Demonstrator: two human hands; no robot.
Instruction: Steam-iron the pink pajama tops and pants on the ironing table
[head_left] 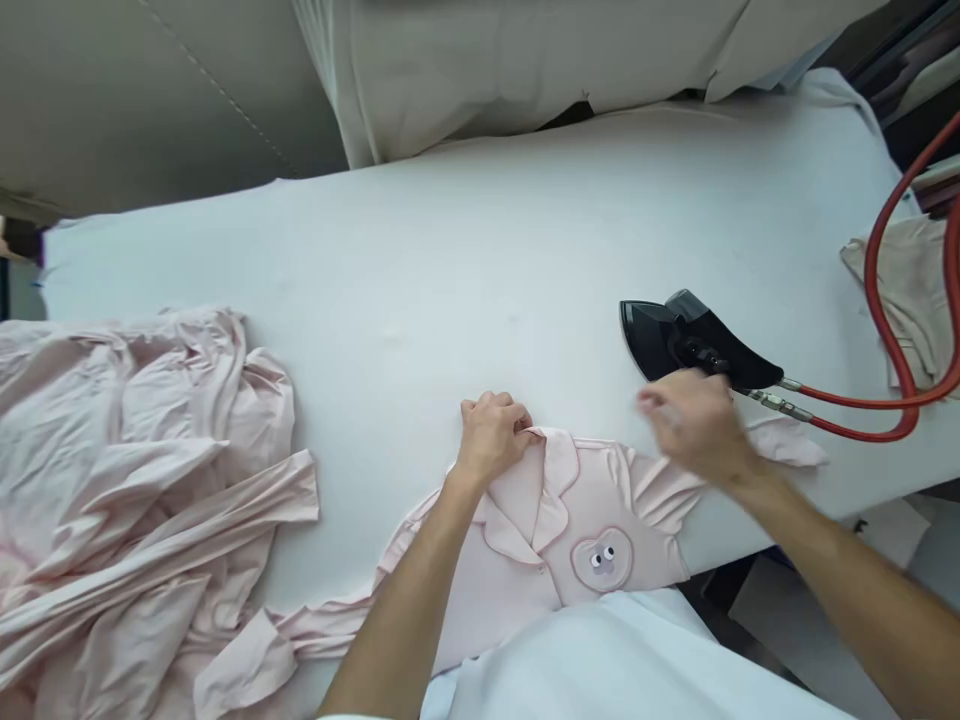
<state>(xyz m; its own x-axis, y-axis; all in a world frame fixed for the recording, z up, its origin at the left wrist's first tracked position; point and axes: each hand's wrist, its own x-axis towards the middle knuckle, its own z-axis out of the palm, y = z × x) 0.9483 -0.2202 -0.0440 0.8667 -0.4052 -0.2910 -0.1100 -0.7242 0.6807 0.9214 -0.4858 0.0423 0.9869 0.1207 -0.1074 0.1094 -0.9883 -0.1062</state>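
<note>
A pale pink shirt (510, 590) with a collar and a heart-shaped patch with two eyes (602, 560) lies at the table's near edge, its sleeves spread to both sides. My left hand (495, 430) is closed on the shirt's collar, fingers bent and pressed together. To the right, my right hand (694, 420) is raised near the shirt's shoulder and sleeve, blurred by motion; its fingers are curled, but whether they hold anything is unclear. Just beyond it rests a black iron (694, 345), whose handle is partly hidden.
A big heap of pink garments (150, 480) covers the left of the white table (480, 260). Red hoses (885, 330) run from the iron to the right edge, beside a folded beige cloth (911, 290). Cream fabric (525, 70) hangs along the far edge.
</note>
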